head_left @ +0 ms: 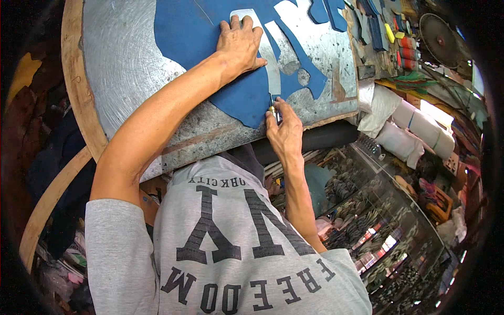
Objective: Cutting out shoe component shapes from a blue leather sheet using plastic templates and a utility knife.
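Note:
A blue sheet of leather-like material [239, 100] lies on the scratched metal tabletop [123, 58], with shapes cut out of its right part. On it rests a long, narrow grey template [272, 73]. My left hand [240, 44] presses down on the template's upper part, fingers spread and thumb out along its edge. Held in the closed fingers of my right hand [286, 131] is a slim cutting knife [272, 108] with a brass-coloured collar. Its thin blade points away from me and meets the blue sheet at the template's near end. The knife's handle is partly hidden.
A wooden rim [79, 79] borders the table's left side. Blue cut pieces [336, 13] and small tools lie at the far right, near red spools [408, 54] and a round fan [438, 39]. White rolls [415, 123] stand right of the table; a dark roll [315, 142] runs below its near edge.

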A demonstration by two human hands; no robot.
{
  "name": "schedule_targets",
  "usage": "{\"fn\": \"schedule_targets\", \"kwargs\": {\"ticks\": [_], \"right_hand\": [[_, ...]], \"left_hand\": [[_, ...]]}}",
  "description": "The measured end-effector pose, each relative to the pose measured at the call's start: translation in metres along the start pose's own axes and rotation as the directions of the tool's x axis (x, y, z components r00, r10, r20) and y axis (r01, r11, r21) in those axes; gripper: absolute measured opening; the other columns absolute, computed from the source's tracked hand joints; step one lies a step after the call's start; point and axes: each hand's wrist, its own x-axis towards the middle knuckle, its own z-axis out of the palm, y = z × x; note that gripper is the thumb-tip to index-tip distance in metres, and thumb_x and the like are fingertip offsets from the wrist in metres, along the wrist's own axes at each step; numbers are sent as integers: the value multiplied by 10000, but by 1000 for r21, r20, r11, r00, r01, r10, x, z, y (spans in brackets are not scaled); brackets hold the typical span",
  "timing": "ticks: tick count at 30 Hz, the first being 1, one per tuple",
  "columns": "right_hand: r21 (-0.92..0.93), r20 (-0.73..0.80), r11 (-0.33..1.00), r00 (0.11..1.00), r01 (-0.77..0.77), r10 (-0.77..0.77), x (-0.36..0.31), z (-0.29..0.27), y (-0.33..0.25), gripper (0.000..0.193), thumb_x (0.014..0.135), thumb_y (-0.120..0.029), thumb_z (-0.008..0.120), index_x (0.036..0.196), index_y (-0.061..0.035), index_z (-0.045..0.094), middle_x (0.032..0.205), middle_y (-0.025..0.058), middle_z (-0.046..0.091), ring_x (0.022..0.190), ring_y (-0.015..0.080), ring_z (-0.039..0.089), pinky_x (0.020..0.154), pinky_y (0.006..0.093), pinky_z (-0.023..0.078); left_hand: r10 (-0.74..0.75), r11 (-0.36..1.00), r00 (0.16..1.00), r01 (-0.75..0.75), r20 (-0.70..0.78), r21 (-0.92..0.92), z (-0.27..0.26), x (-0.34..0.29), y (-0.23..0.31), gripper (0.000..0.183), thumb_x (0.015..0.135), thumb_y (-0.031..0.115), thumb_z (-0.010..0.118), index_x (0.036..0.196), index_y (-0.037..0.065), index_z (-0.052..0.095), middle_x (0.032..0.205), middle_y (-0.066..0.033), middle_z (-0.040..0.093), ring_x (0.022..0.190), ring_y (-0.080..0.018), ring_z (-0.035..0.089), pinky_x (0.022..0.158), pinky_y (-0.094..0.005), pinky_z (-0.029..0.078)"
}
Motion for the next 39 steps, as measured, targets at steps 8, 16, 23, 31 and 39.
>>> {"fn": "schedule_targets", "kwargs": {"ticks": [8,16,23,31,39], "right_hand": [[43,51,997,997,-65,63,-1,-5,-6,317,863,-95,617,1136,64,592,1209,273,626,1053,426,636,924,448,507],[-11,196,983,965,181,-175,17,-37,21,266,890,-107,626,1141,-23,652,1175,207,652,1026,394,649,880,435,524],[-72,438,757,702,649,-561,84,-67,44,245,866,-103,635,1103,-123,693,907,84,642,800,312,633,706,433,509],[-37,567,701,593,712,-572,118,-95,68,242,853,-105,647,1091,-120,692,914,89,626,823,312,626,726,435,505],[86,417,816,723,571,-550,175,-141,47,229,888,-83,674,1112,-36,676,950,143,670,847,321,664,738,385,519]], "left_hand": [[-4,1000,1000,4,2,18,-1,1,3,687,707,539,794,1148,43,616,1235,-209,547,1239,-413,488,920,-568,447],[-7,994,997,-2,76,110,-18,4,16,658,694,528,801,1078,16,650,1096,-173,593,1035,-305,570,926,-425,401],[-190,957,914,91,359,276,-28,-2,47,1153,627,696,769,1415,-66,410,1465,-304,357,1373,-419,344,1108,-495,301],[-253,958,862,160,440,236,-26,0,49,1293,589,710,789,1503,-46,276,1561,-295,229,1462,-434,208,1178,-526,218],[-238,963,883,160,405,217,-32,-5,48,1184,625,669,781,1462,-54,358,1535,-290,284,1434,-417,270,1177,-510,228]]}}
